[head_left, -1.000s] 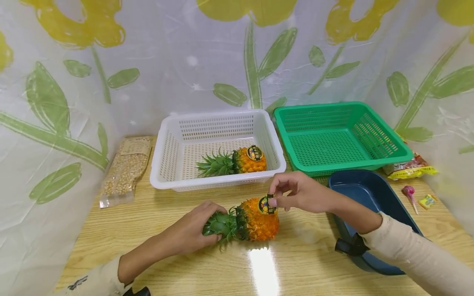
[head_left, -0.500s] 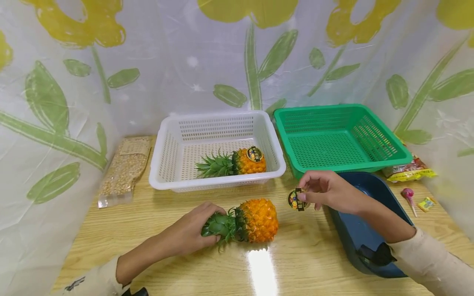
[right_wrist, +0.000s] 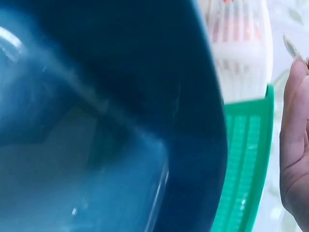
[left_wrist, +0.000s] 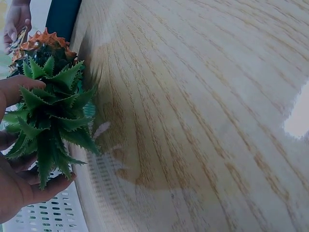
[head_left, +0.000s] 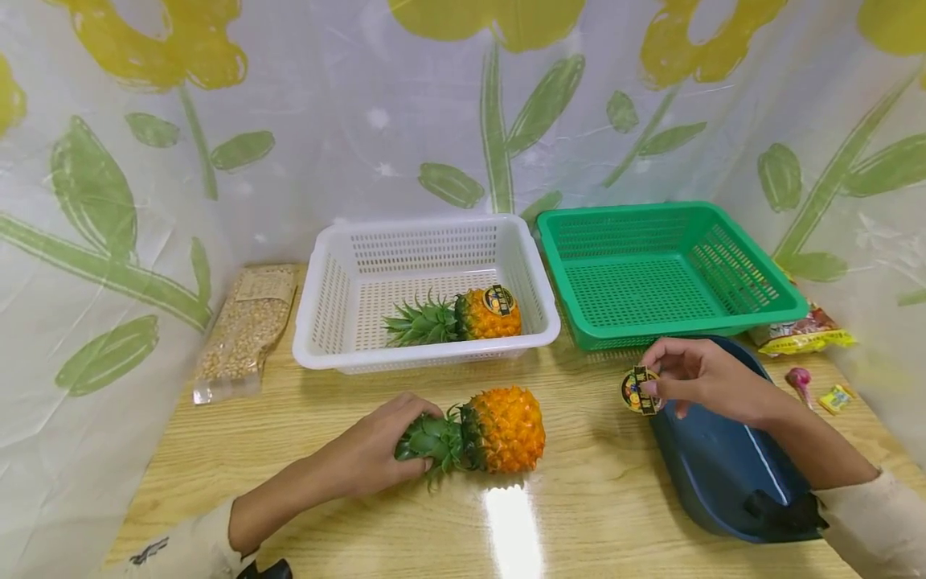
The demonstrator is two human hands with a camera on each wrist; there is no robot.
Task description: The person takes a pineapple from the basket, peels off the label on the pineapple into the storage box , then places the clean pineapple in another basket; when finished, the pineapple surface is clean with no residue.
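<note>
Your left grip (head_left: 376, 450) curls round the spiky green crown (head_left: 432, 442) of the near pineapple (head_left: 499, 430); the left wrist view shows thumb and fingers wrapped about the stiff, saw-edged leaves. That fruit lies on its side on the tabletop (head_left: 304, 450), crown pointing left, its knobbly orange skin bare of any label.

Your right grip (head_left: 698, 376) pinches a small round sticker (head_left: 637, 391), dark-rimmed with a bright printed middle and a strip across it, between thumb and fingertips. It is held above the near-left rim of the dark blue tub (head_left: 723, 466), well apart from the fruit. The tub is smooth, glossy plastic with rounded corners.

Two pineapples show in all. The second one (head_left: 483, 314) lies on its side in the white basket (head_left: 321, 289), crown to the left, with a round label on its skin. Two baskets stand side by side at the back, both rectangular plastic with slotted walls and perforated floors: the white one and a green one (head_left: 723, 249), their rims just beside each other.

One clear, pillow-shaped bag of pale kernels (head_left: 242, 338) lies left of the white basket. At the far right edge lie one crinkled snack packet (head_left: 799, 330), one pink lollipop (head_left: 799, 379) and one small yellow wrapped sweet (head_left: 835, 396). The tabletop is light wood grain, shiny enough to throw a white glare. A thin plastic sheet (head_left: 145, 161) printed with yellow flowers and green leaves hangs behind.
</note>
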